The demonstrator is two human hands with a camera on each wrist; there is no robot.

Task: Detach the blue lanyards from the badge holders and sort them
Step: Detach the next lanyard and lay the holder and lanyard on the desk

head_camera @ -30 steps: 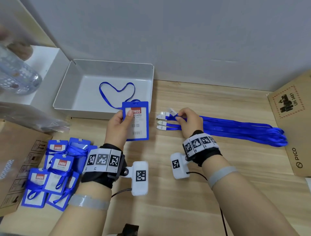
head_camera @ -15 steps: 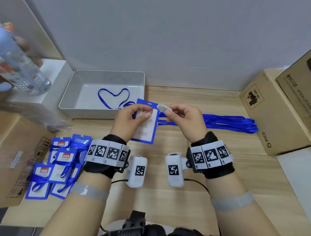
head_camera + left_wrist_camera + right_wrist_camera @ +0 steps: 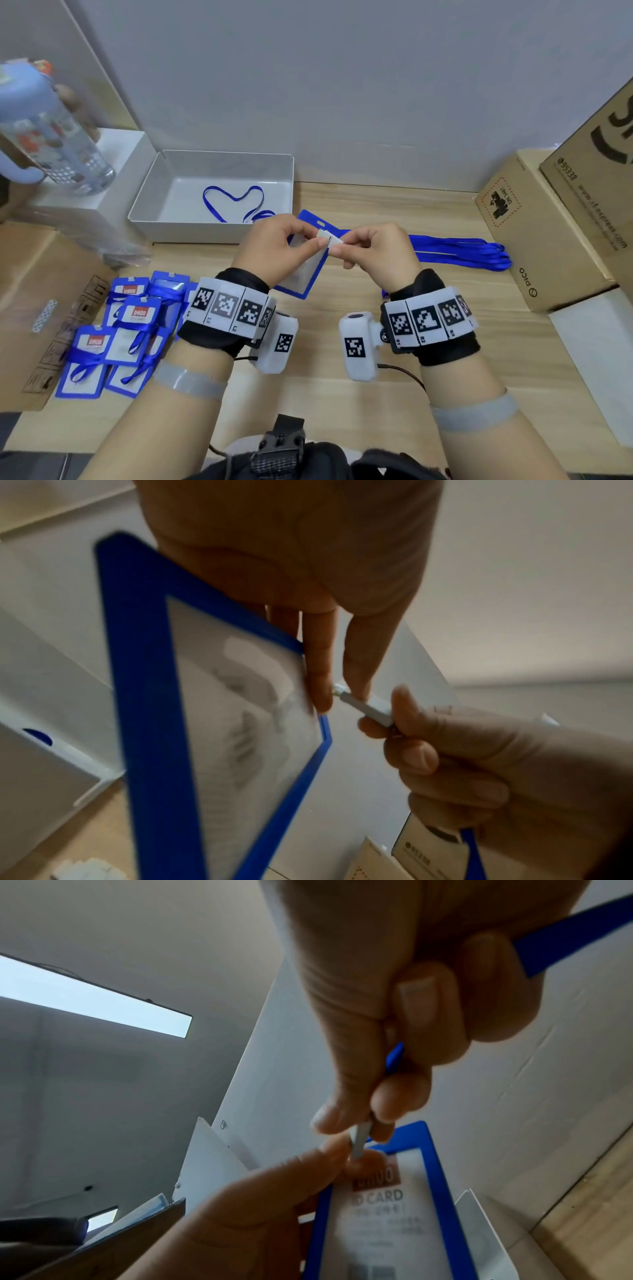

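A: Where is the clip?

B: The white lanyard clip [image 3: 329, 238] is pinched in the right hand [image 3: 375, 251], long axis pointing left toward the badge holder [image 3: 303, 270]. The left hand [image 3: 275, 250] grips the holder, fingertips touching the clip's tip.

A: Any change?

B: Half a second ago the hands were slightly apart; now they meet. Loose lanyards [image 3: 459, 248] lie on the table to the right.

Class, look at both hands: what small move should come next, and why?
Probably pull the white clip away from the badge holder. The right hand pinches the clip at the holder's top edge, the left hand grips the holder, and the lanyard trails from the right hand.
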